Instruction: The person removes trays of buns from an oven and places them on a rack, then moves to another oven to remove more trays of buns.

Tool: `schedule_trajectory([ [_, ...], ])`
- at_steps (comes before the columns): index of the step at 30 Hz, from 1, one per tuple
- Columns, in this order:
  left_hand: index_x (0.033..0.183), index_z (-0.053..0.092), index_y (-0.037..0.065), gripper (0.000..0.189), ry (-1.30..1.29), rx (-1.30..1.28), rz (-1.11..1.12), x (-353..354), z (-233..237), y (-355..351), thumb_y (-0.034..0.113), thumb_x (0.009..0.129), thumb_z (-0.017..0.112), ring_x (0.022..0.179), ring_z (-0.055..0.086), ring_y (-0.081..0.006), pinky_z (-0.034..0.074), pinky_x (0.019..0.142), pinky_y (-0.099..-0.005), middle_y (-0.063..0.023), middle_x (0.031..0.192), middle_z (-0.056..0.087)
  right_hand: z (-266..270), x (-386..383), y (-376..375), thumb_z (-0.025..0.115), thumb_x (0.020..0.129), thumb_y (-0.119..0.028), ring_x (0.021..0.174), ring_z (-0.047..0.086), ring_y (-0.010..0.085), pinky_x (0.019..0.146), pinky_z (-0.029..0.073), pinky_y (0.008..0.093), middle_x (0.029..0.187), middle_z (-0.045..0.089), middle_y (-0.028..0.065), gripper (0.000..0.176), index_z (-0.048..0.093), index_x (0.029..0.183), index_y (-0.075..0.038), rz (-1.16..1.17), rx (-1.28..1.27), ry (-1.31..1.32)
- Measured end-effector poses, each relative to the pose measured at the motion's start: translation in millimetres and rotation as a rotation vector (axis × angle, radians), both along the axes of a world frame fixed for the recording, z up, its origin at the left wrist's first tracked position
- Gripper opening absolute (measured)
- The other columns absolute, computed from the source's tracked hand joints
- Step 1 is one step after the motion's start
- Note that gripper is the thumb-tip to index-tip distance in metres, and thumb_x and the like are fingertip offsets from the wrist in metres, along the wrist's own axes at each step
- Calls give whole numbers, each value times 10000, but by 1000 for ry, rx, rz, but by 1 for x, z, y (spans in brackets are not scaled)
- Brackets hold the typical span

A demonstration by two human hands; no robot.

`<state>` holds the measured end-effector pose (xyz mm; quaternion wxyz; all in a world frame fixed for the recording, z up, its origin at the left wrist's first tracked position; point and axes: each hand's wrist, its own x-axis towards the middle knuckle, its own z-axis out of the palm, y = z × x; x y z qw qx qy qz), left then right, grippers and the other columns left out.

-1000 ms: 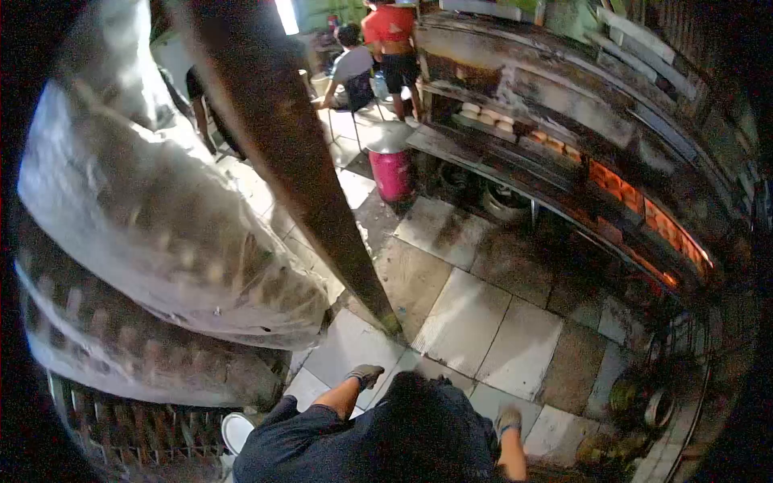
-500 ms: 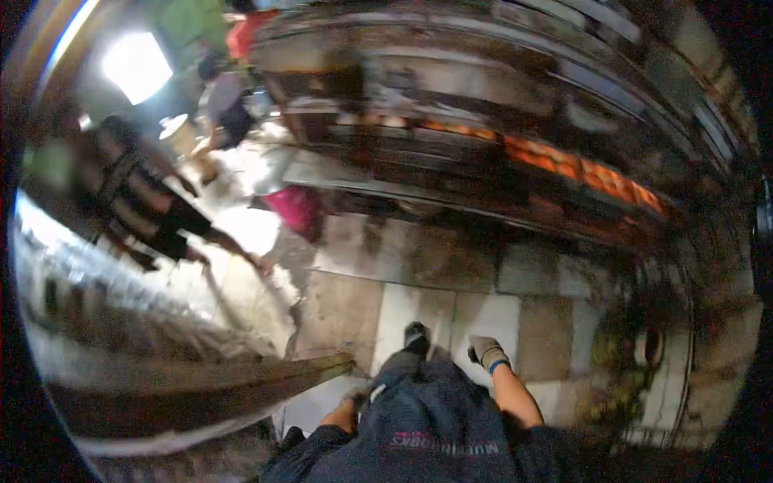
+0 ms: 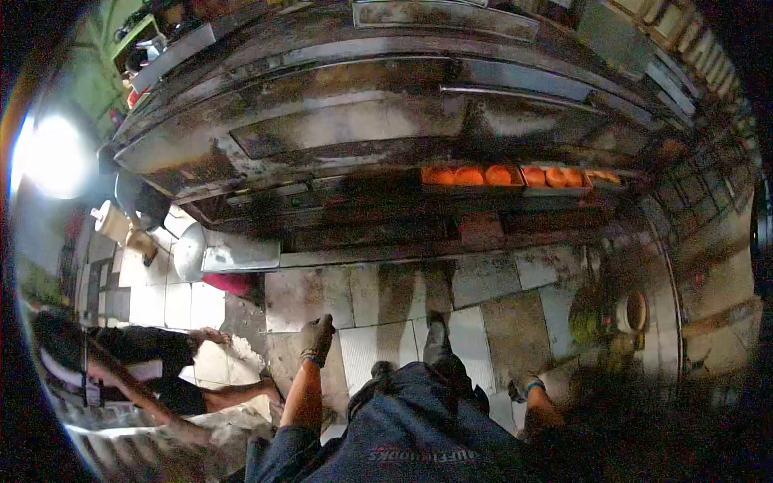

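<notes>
My left hand (image 3: 316, 340), in a dark glove, hangs in front of me over the tiled floor with its fingers curled and nothing visible in them. Lower on the right is my right hand (image 3: 527, 388), also gloved, with a blue band at the wrist; its fingers are dark and blurred. Neither hand touches anything I can see. Ahead, a long low slot in the soot-stained oven front (image 3: 338, 129) holds trays of round orange-lit buns (image 3: 469, 175), out of reach of both hands.
Another person's bare legs (image 3: 233, 396) and arm are at the lower left. A metal sheet (image 3: 241, 256) and pink cloth (image 3: 229, 283) lie by the oven's left end. A round container (image 3: 633, 311) stands at the right on the tiled floor (image 3: 374, 350). A bright lamp (image 3: 60, 157) glares at far left.
My view has turned and steadied closer to the oven. My left hand has swung forward and up; my right hand has dropped back. The other person now appears lower at the left.
</notes>
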<state>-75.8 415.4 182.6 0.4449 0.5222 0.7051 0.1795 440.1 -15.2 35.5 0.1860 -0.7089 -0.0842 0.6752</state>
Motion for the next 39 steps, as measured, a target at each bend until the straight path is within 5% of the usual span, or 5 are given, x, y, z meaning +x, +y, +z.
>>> schedule_trajectory([
  [5, 824, 588, 83, 374, -216, 33, 52, 2, -181, -22, 428, 911, 473, 648, 453, -126, 375, 584, -315, -12, 712, 512, 20, 35, 177, 378, 892, -213, 832, 635, 347, 676, 515, 446, 967, 654, 192, 408, 499, 1246, -51, 1428, 250, -1018],
  [21, 855, 652, 83, 282, 256, -474, 576, 157, -62, -344, 316, 826, 496, 845, 634, -364, 479, 711, -425, -184, 893, 664, 90, -118, 514, 412, 949, -295, 866, 595, 280, 829, 447, 383, 999, 626, 158, 319, 647, 984, -82, 1494, 740, -175],
  [28, 1051, 621, 129, 289, -32, -727, 993, 194, -118, -454, 289, 827, 533, 877, 632, -364, 493, 751, -452, -177, 929, 660, 173, -101, 428, 480, 875, -161, 923, 584, 317, 769, 475, 418, 1002, 619, 182, 217, 656, 947, -55, 1357, 2076, -537],
  [34, 1058, 623, 117, 313, 186, -370, 478, 221, -117, -445, 294, 840, 483, 860, 632, -329, 481, 763, -440, -147, 945, 664, 134, -25, 326, 491, 812, -468, 1015, 581, 343, 861, 438, 454, 1133, 584, 236, 502, 667, 1000, -37, 1588, 323, -538],
  [39, 850, 633, 59, 229, -147, -287, 824, 246, -70, -431, 234, 857, 485, 701, 646, -241, 494, 686, -391, -112, 702, 659, 19, 161, 220, 595, 739, -522, 1101, 554, 311, 908, 423, 429, 1230, 555, 189, 591, 633, 1129, -79, 1670, 235, -693],
])
